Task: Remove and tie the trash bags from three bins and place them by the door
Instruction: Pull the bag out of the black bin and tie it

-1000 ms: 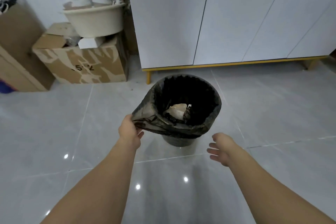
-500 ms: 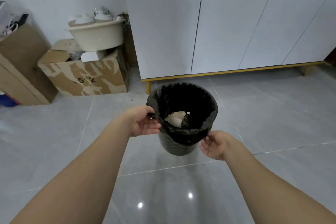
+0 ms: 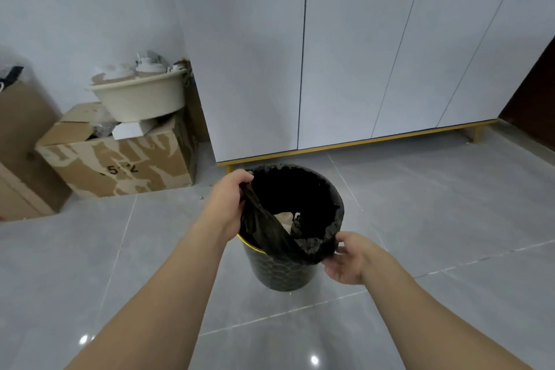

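On the grey tile floor (image 3: 420, 219), just in front of the white cabinet (image 3: 330, 54), stands the black bin (image 3: 282, 273) with its black bag (image 3: 270, 228) still inside. Your left hand (image 3: 229, 207) is at the bin's left rim, its grip clenched on the bag's edge, which is pulled inward there so that the bin's gold rim shows bare on the near left. Your right hand (image 3: 348, 258) is at the near right rim, fingers (image 3: 345, 240) pinching the bunched bag edge from outside. A strip of the bag stretches across the opening between your two hands. On the far side and the right the bag is still folded over the rim. Down in the bag lies a pale scrap of trash (image 3: 283, 218). To the left, against the wall, sits a cardboard box (image 3: 120, 162) with a cream basin (image 3: 141, 99) resting on top; a second brown box (image 3: 21, 144) stands at the far left edge.
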{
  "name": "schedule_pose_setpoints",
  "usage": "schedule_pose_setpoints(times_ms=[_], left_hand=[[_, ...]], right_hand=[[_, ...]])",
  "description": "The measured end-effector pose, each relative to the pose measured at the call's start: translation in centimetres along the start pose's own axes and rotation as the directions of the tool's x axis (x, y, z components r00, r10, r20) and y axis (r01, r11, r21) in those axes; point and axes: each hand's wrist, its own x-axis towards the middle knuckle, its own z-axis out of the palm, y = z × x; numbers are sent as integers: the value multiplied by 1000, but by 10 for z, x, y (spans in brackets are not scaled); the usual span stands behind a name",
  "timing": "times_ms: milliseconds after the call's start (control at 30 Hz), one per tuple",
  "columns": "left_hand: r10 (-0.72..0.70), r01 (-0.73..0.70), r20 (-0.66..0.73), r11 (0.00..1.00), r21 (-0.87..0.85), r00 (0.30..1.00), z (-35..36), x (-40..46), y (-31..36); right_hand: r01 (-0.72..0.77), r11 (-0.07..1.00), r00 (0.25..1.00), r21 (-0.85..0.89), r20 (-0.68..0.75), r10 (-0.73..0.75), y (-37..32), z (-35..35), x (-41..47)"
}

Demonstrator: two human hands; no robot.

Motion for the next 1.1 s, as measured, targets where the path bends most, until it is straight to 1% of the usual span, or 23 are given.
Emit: schedule_pose_setpoints(times_ms=[67, 200, 300, 367, 433, 467, 533, 600, 633, 700, 733, 833, 867, 900, 933, 967, 1000, 1033, 1100], left_hand=[[5, -3, 46, 1000, -31, 999, 0, -2, 0], [25, -18, 77, 996, -82, 997, 3, -5, 3], [56, -56, -3, 990, -130, 998, 4, -4, 8], [39, -46, -57, 993, -111, 998, 7, -3, 11], [-18, 15, -80, 999, -32, 997, 8, -4, 13], [-57, 62, -82, 997, 52, 995, 8, -6, 13], [-137, 151, -74, 956, 251, 988, 7, -11, 12], [-190, 210, -89, 898, 386, 978, 4, -12, 8], [-188, 214, -102, 873, 438, 977, 3, -13, 7], [-125, 180, -142, 841, 510, 982, 6, -15, 8], [-71, 146, -161, 841, 521, 984, 8, -15, 10], [107, -12, -189, 896, 444, 976, 23, -16, 21], [150, -62, -162, 891, 450, 975, 29, -21, 27], [175, -98, -108, 857, 506, 979, 36, -26, 33], [179, -125, -29, 785, 607, 983, 42, -31, 39], [148, -147, 61, 683, 716, 987, 46, -36, 43], [90, -156, 127, 561, 813, 988, 48, -39, 46], [23, -156, 162, 425, 892, 987, 51, -41, 48], [-44, -196, 202, 112, 974, 978, 57, -46, 48]], right_hand=[[0, 999, 1000, 32, 14, 0, -5, -1, 3], [78, 993, 997, 92, -22, -77, -30, -15, -2], [200, 960, 980, 194, -59, -192, -55, -23, -13], [335, 915, 942, 226, -71, -328, -69, -26, -21], [452, 858, 886, 245, -17, -463, -79, -25, -30], [486, 834, 857, 261, 41, -513, -82, -23, -36], [515, 796, 797, 319, 162, -581, -86, -16, -47], [517, 773, 745, 369, 251, -618, -90, -8, -58], [515, 765, 719, 388, 290, -632, -93, -4, -64], [511, 751, 676, 418, 344, -652, -99, 1, -76], [516, 743, 662, 426, 353, -661, -103, 3, -82], [553, 710, 642, 436, 320, -697, -115, 3, -109], [577, 700, 643, 421, 293, -707, -119, 1, -119], [607, 687, 639, 399, 269, -721, -124, -1, -130], [636, 668, 627, 386, 246, -739, -128, -2, -141], [663, 638, 603, 391, 227, -765, -132, -4, -153], [688, 597, 569, 413, 203, -797, -136, -6, -164], [709, 554, 535, 437, 178, -826, -140, -9, -177], [752, 467, 460, 465, 137, -877, -146, -16, -202]])
